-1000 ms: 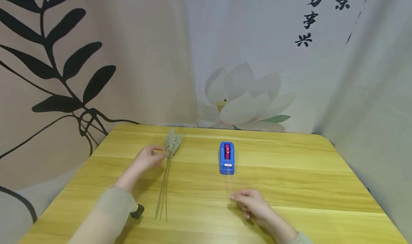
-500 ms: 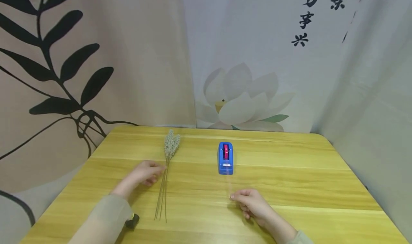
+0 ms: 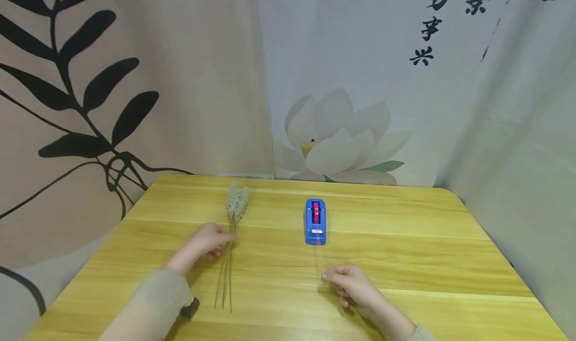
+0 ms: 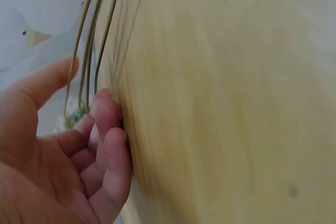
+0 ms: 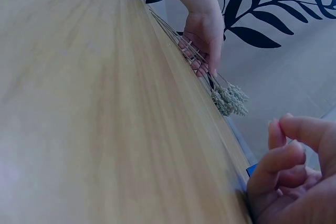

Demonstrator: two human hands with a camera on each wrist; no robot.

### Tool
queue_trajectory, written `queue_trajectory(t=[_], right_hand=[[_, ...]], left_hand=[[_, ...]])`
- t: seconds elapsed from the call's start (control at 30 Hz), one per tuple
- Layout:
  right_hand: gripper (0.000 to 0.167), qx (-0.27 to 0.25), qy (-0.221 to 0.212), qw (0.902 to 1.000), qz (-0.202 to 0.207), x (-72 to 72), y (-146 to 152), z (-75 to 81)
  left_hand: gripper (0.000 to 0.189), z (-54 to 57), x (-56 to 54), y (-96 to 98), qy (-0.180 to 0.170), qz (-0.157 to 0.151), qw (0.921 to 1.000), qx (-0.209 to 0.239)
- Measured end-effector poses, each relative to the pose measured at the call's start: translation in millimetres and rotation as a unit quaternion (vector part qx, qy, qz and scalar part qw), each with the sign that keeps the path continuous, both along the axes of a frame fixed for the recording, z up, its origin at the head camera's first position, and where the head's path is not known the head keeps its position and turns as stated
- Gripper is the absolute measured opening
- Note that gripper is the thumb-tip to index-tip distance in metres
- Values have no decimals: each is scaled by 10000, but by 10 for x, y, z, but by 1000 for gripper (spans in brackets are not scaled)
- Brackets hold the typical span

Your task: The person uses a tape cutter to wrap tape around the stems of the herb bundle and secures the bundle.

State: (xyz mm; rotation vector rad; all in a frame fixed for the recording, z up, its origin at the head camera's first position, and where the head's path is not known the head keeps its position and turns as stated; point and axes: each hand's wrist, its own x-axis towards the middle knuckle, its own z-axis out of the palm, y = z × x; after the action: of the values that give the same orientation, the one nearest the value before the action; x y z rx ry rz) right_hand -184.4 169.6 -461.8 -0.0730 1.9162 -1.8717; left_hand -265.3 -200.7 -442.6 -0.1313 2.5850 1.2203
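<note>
A bunch of dried flowers [image 3: 237, 201] with pale grey-green heads lies on the left part of the table, its thin stems [image 3: 225, 281] pointing toward me. My left hand [image 3: 208, 241] is at the stems just below the heads. In the left wrist view the stems pass between the thumb [image 4: 50, 80] and the loosely curled fingers [image 4: 107, 145], with a gap between them. My right hand [image 3: 355, 286] pinches the end of a clear strip of tape [image 3: 320, 258] between thumb and forefinger. The strip runs from a blue tape dispenser [image 3: 316, 233] holding a pink roll.
All of this is on a yellow wood-grain table [image 3: 427, 261]. Behind it hangs a pale curtain [image 3: 216, 81] printed with dark leaves, a lotus and black characters. A black strap end [image 3: 190, 308] sticks out by the left sleeve [image 3: 157, 296].
My left hand has moved down from the flower heads to the upper stems and now reaches across them. The bunch has shifted slightly left. My right hand keeps still with the tape.
</note>
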Motion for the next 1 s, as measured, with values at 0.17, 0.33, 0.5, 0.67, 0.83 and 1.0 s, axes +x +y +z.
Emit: queue_trajectory(t=[0.17, 0.33, 0.5, 0.67, 0.83, 1.0], right_hand=[[31, -18, 13, 10000, -43, 4, -10, -5], [31, -20, 28, 10000, -40, 0, -7, -17], [32, -28, 33, 10000, -28, -5, -3, -29], [31, -50, 24, 10000, -13, -10, -10, -47], [29, -53, 8, 10000, -12, -12, -8, -51], [28, -19, 22, 10000, -28, -8, -2, -29]], left_hand=[[46, 27, -13, 42, 214, -86, 9976, -650], [39, 38, -3, 70, 314, -85, 9967, -740], [27, 38, 23, 69, 300, -40, 9981, -541], [21, 41, 54, -2, 3, -103, 9997, 236], [47, 39, 88, -133, -643, -131, 9837, 1674], [52, 31, 143, -249, -998, 16, 9713, 2159]])
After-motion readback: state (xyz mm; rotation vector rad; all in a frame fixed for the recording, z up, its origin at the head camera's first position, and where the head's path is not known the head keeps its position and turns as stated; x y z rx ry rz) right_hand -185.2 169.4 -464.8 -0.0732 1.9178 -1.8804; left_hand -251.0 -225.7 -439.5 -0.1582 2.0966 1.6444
